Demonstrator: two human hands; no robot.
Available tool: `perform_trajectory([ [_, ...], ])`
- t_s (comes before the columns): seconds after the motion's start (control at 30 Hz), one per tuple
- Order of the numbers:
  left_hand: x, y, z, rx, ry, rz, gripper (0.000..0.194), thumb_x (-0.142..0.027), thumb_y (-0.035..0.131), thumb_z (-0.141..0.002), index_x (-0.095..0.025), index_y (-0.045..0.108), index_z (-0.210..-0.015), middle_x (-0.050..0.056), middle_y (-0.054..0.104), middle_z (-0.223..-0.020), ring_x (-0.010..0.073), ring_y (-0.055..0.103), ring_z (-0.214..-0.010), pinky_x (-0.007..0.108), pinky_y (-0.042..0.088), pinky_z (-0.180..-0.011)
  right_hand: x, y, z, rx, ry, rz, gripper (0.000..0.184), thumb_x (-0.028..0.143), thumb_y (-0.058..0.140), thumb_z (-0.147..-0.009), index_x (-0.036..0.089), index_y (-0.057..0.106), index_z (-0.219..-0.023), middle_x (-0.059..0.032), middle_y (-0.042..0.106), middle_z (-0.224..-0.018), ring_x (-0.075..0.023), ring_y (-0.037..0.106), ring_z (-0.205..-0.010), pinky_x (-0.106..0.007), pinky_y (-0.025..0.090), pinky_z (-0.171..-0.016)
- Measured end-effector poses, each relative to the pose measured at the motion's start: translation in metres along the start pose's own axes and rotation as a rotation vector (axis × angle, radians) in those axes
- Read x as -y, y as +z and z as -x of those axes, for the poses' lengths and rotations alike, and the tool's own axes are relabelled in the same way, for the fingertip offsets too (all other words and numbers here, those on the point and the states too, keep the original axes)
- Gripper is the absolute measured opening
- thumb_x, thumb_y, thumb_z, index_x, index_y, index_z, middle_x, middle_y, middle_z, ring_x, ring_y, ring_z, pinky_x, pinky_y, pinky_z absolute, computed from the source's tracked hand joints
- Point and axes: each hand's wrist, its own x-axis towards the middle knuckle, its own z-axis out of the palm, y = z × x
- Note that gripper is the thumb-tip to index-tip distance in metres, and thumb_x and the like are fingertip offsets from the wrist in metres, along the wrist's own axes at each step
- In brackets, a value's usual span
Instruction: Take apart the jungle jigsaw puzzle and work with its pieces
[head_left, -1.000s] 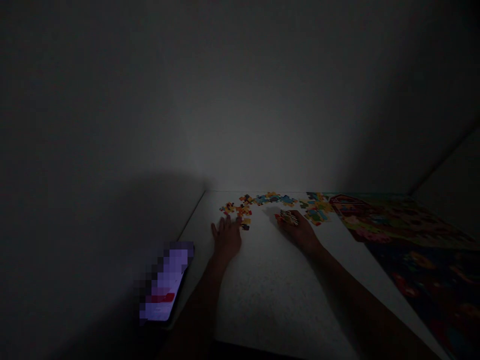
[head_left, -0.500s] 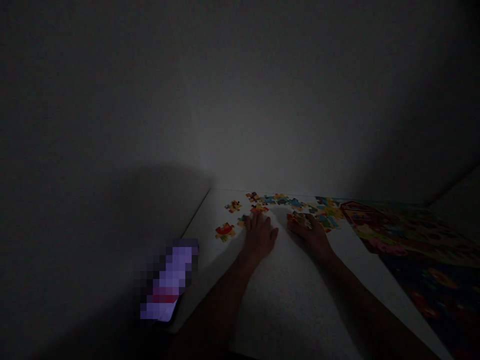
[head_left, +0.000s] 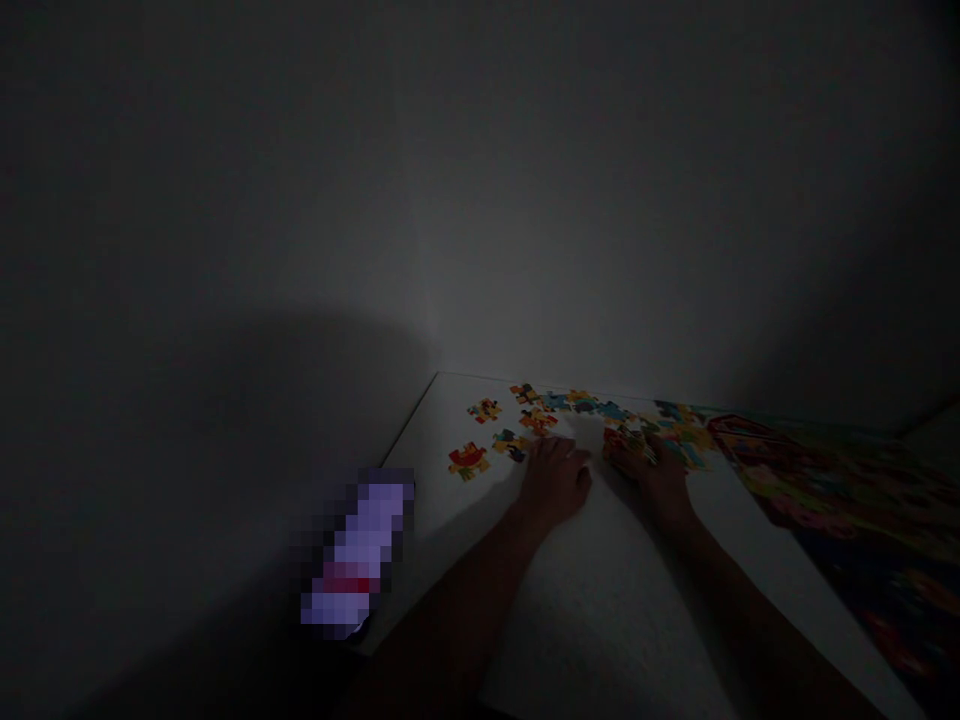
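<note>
The scene is very dark. My left hand [head_left: 556, 478] lies on the white table [head_left: 592, 610], fingers loosely curled, just right of loose puzzle pieces [head_left: 510, 442]. My right hand [head_left: 654, 470] rests close beside it, curled over a small stack of colourful puzzle pieces [head_left: 627, 440]. More loose pieces [head_left: 577, 402] lie in a row along the table's far edge. A joined red and yellow piece [head_left: 468, 460] lies apart at the left.
A large colourful puzzle picture or box lid [head_left: 840, 480] covers the right side of the table. A lit phone [head_left: 360, 550] lies at the table's left edge. A plain wall stands right behind the table.
My left hand has slid right, from the pieces at the left edge to beside my right hand. The right hand kept its pieces. The view has shifted left.
</note>
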Motion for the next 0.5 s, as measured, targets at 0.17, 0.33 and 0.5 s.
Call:
perform_trajectory([
  [0.17, 0.002, 0.014, -0.012, -0.070, -0.136, -0.134, 0.039, -0.033, 0.051, -0.091, -0.016, 0.060, -0.125, 0.017, 0.050, -0.144, 0.0308, 0.040, -0.137, 0.054, 0.025, -0.119, 0.011, 0.000, 0.005, 0.032, 0.074, 0.021, 0.060, 0.058, 0.073, -0.056, 0.021, 0.063, -0.103, -0.0140, 0.071, -0.106, -0.0349, 0.064, -0.102, -0.047, 0.049, -0.087],
  [0.33, 0.003, 0.016, -0.017, -0.013, -0.221, -0.090, 0.047, -0.036, 0.048, -0.093, -0.015, 0.054, -0.134, 0.018, 0.045, -0.149, 0.0316, 0.036, -0.141, 0.056, 0.023, -0.119, 0.005, 0.001, 0.002, -0.015, 0.096, 0.040, 0.070, 0.061, 0.074, -0.055, 0.021, 0.060, -0.111, -0.0176, 0.067, -0.117, -0.0388, 0.060, -0.112, -0.051, 0.047, -0.090],
  [0.5, 0.003, 0.012, -0.015, -0.013, -0.241, -0.068, 0.044, -0.037, 0.048, -0.093, -0.017, 0.055, -0.132, 0.016, 0.044, -0.149, 0.0311, 0.038, -0.140, 0.056, 0.026, -0.118, 0.004, 0.000, 0.003, 0.046, 0.052, 0.018, 0.054, 0.058, 0.073, -0.061, 0.023, 0.062, -0.101, -0.0144, 0.071, -0.105, -0.0359, 0.065, -0.100, -0.047, 0.049, -0.083],
])
